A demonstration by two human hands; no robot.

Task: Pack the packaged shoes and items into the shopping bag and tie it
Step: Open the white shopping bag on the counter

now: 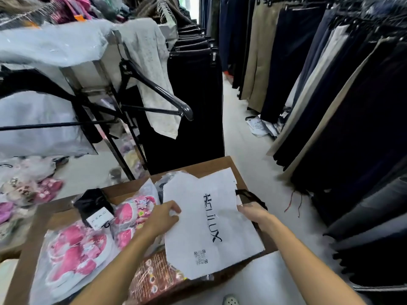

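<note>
**Bag flat, packages lying to my left**

While my left hand (164, 214) and right hand (253, 213) are pinching the white shopping bag's (211, 221) side edges, its long axis is running away from me; the pink shoe packages (77, 252) are sitting just beside my left hand, which is nearer.

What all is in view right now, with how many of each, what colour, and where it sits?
White plastic shopping bag with black lettering: one, flat on the table, held at both side edges.
Pink shoes in clear plastic packets: two packets, table left.
Black folded item with white label: one, table, behind the shoes.
Red patterned packet: one, near table edge, partly under the bag.
Brown wooden table: one, foreground.
Black clothes hanger: one, left rack.
Dark and beige trousers: many, right rack.
Left hand: grips bag's left edge.
Right hand: grips bag's right edge.
</note>
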